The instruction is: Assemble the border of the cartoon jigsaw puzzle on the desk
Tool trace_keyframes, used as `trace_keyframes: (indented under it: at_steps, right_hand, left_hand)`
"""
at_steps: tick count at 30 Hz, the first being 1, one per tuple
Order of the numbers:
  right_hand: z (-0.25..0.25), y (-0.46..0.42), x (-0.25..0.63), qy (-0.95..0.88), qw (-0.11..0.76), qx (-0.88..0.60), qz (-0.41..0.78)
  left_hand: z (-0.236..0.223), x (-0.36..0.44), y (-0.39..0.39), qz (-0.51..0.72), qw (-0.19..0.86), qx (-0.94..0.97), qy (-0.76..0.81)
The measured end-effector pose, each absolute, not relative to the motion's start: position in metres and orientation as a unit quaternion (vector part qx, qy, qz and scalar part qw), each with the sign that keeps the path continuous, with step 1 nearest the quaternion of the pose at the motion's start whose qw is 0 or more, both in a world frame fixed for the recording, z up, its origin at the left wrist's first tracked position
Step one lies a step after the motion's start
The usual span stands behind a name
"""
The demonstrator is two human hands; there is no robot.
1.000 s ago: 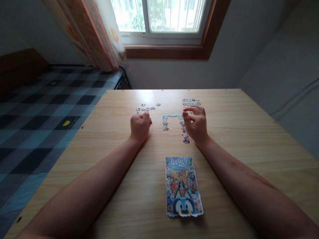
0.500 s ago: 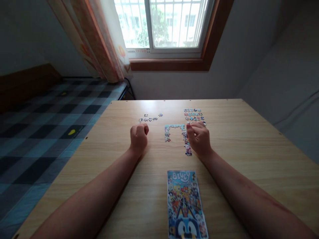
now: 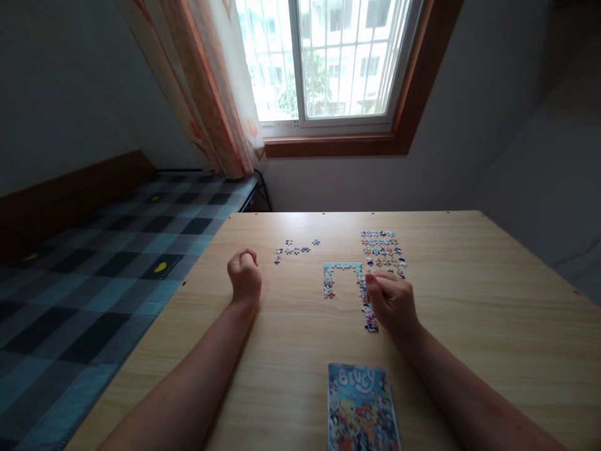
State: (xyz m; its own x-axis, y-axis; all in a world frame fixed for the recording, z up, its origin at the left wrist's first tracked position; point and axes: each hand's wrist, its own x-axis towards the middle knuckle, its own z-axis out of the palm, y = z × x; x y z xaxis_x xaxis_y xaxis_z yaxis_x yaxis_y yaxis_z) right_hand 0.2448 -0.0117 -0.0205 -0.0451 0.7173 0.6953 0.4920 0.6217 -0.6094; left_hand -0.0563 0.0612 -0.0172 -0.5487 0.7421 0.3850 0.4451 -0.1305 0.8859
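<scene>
My left hand (image 3: 245, 277) is curled into a fist on the tabletop, left of a small group of loose jigsaw pieces (image 3: 295, 250). No piece shows in it. Fingers closed with the thumb against them, my right hand (image 3: 393, 305) lies at the right side of a partly joined jigsaw puzzle (image 3: 328, 282); whether it holds a piece is hidden. The joined part forms a top edge and two sides, the right one longer. Behind that hand, rows of loose puzzle pieces (image 3: 379, 242) lie spread out, the nearest partly covered.
A colourful picture sheet or box marked "Bluey" (image 3: 359, 401) lies at the near side of the wooden table (image 3: 291, 351). Left of the table stands a bed with a checked cover (image 3: 117, 269). Beyond are a curtain (image 3: 211, 94) and a barred window (image 3: 347, 62).
My left hand has shifted left, away from the loose pieces, uncovering one more. My right hand stays closed beside the puzzle. The view has tilted up and turned slightly left.
</scene>
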Motion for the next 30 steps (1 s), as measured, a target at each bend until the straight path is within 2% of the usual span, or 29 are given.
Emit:
trace_keyframes:
  at_steps: [6, 10, 15, 21, 30]
  right_hand:
    - [-0.022, -0.011, 0.244, -0.728, 0.527, -0.428, 0.098]
    - [-0.023, -0.013, 0.245, -0.731, 0.518, -0.434, 0.091]
    - [-0.023, -0.014, 0.245, -0.742, 0.512, -0.426, 0.079]
    - [-0.024, -0.015, 0.245, -0.743, 0.512, -0.425, 0.077]
    - [-0.022, -0.013, 0.243, -0.744, 0.512, -0.423, 0.073]
  left_hand:
    - [-0.023, -0.059, 0.063, 0.595, 0.142, 0.46, 0.644]
    - [-0.019, -0.057, 0.063, 0.562, 0.074, 0.49, 0.663]
    - [-0.011, -0.038, 0.052, 0.387, -0.023, 0.655, 0.649]
    - [-0.016, -0.018, 0.037, 0.162, -0.041, 0.723, 0.671]
    - [-0.011, -0.016, 0.035, 0.112, -0.012, 0.74, 0.663]
